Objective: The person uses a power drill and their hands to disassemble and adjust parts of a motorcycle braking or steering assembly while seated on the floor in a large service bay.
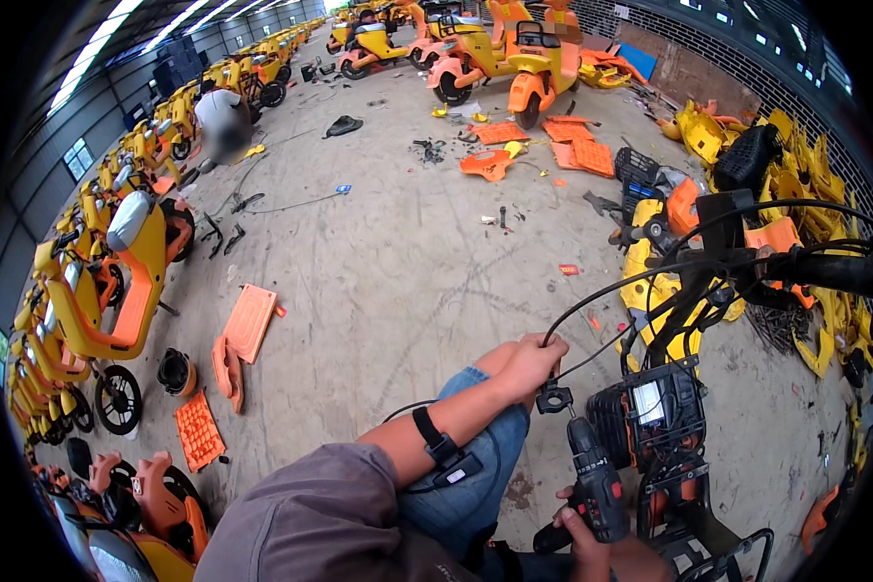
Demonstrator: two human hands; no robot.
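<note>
Centrally, a stripped scooter front frame (679,320), black, with loose cables; all places below are given relative to it.

- Left hand (532,361): just left of the frame, fingers curled shut around a small black clamp fitting (553,398) and the black cable (601,296) that arcs up to the handlebar. A black wrist strap (435,438) sits on the forearm further left.
- Right hand (592,548): below the frame, at the lower edge of the view, wrapped closed around the grip of a black cordless drill (592,480). The drill points upward, its nose just under the clamp fitting.
- Black wire basket (650,412): mounted low on the frame, just right of the drill, holding a pale boxy part.
- Handlebar (824,272): top of the frame, running out to the right, black, cables trailing from it.
- Yellow body panels (664,281): behind the frame, lying on the concrete floor (398,281).
- Heap of yellow and black shells (776,155): behind and right of the frame, along the brick wall.
- Orange panels (247,320): well left of the frame, flat on the floor, with a gridded orange footboard (199,429) nearer the viewer.
- Row of yellow and orange scooters (97,291): far left of the frame, parked in line.
- Orange and yellow tricycles (495,53): far behind the frame.
- Another person (223,121): far behind and left, beside the parked row.
</note>
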